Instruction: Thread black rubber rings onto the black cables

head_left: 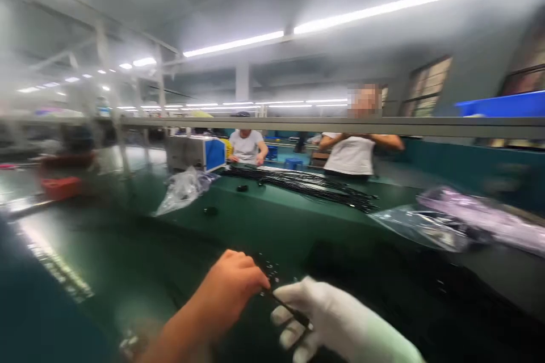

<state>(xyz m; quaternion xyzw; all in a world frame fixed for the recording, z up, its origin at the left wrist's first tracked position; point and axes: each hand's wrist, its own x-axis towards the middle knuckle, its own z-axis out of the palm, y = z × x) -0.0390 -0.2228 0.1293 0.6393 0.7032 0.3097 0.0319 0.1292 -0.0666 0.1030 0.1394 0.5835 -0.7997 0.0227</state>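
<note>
My left hand (238,281), bare and slightly blurred, is closed with its thumb and fingertips pinching one end of a thin dark cable-like piece (287,307). The other end of that piece lies across the fingers of my right hand (317,315), which wears a white glove. The right thumb and index finger close on it while the other fingers curl loosely below. Several tiny shiny bits (272,269) lie on the dark green table (255,227) just beyond my hands.
A bundle of black cables (315,184) stretches across the table's far side. Clear plastic bags (183,187) lie left and right. A blue-and-grey machine (196,152), a red bin (62,186) and an overhead shelf rail (298,123) are around. Two people (247,146) are beyond the table.
</note>
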